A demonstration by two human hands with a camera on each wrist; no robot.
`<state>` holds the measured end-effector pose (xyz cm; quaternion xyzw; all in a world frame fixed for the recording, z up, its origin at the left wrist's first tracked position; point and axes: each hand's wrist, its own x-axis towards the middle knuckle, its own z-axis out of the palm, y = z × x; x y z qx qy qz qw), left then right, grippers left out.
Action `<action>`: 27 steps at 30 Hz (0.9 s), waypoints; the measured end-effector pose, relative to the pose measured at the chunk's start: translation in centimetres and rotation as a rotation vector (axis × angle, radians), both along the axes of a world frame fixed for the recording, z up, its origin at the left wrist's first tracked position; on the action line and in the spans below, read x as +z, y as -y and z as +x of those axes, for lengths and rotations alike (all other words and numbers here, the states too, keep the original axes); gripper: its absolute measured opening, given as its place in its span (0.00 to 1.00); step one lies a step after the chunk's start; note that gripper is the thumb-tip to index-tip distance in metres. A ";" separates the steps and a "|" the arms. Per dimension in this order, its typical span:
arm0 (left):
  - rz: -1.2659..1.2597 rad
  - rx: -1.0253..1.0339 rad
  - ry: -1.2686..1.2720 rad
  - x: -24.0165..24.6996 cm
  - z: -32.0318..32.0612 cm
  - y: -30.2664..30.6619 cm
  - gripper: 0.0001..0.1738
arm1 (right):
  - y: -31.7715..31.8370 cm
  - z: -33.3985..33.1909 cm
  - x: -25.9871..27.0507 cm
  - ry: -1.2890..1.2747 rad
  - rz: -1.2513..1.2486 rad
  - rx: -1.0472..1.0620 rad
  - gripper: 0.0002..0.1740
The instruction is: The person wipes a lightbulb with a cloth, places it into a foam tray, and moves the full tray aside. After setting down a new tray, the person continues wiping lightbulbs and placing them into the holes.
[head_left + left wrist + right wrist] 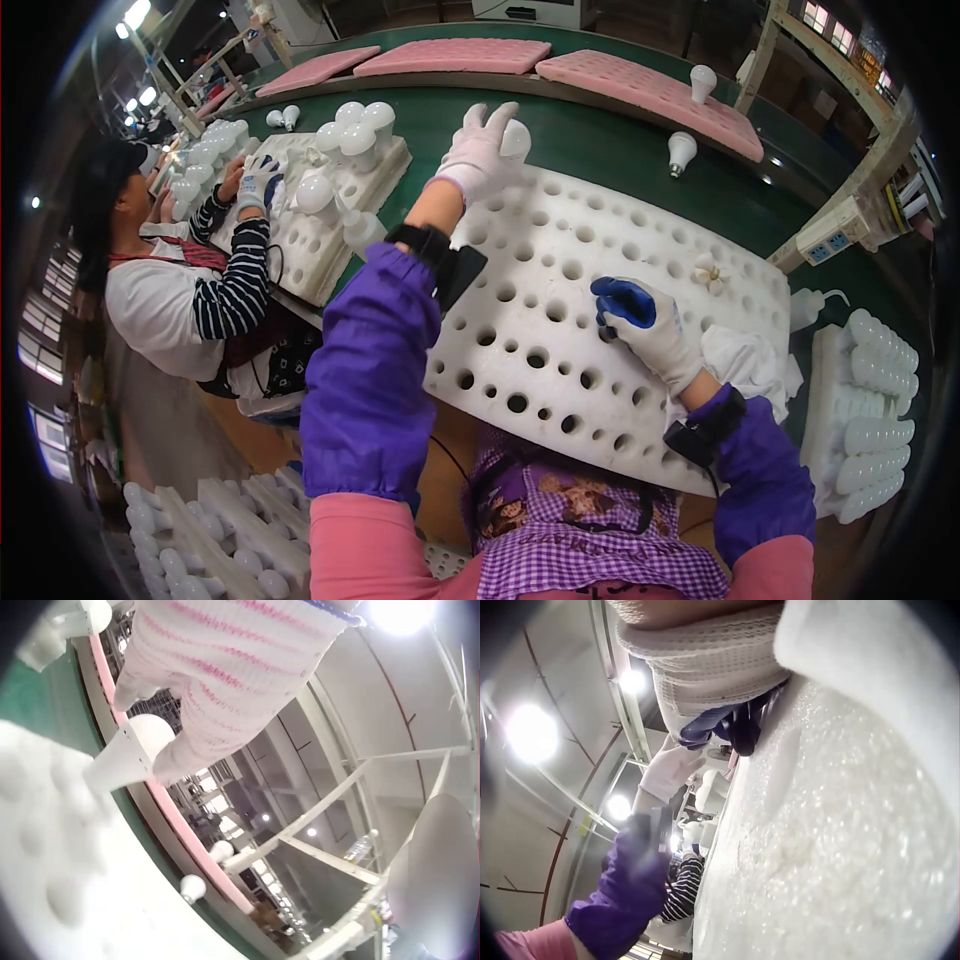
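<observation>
While my left hand (478,152), top centre, grips a white bulb (516,138), my right hand (645,325) rests on the foam tray (560,255), centre right; its grip I cannot tell

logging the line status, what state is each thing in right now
left hand, grips a light bulb
light bulb, held at the foam tray's far edge
foam tray, flat, all visible holes empty
right hand, rests on the foam tray, grip unclear
neighbour's tray, partly filled with bulbs
loose bulb, on the green belt
</observation>
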<state>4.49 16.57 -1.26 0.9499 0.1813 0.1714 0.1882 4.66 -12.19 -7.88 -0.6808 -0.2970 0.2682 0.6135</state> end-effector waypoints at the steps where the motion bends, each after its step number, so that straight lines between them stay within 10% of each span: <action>1: 0.145 0.024 -0.090 0.2 1.1 -0.3 0.49 | -0.1 0.0 -0.2 0.052 -0.017 0.007 0.17; 8: 0.058 -0.073 -0.234 2.6 2.0 -1.6 0.43 | -0.2 0.3 -0.5 0.044 0.021 0.031 0.17; 11: -0.011 -0.030 0.266 3.5 -1.9 0.4 0.38 | -0.1 -0.1 1.1 -0.024 -0.007 0.037 0.17; 17: -1.068 -0.283 0.496 0.4 -12.6 9.5 0.41 | 0.5 0.8 2.1 -0.138 0.090 0.243 0.28; 27: -1.359 -0.162 0.544 -4.3 -16.9 16.9 0.45 | 4.0 -3.7 6.5 -0.214 0.216 0.213 0.32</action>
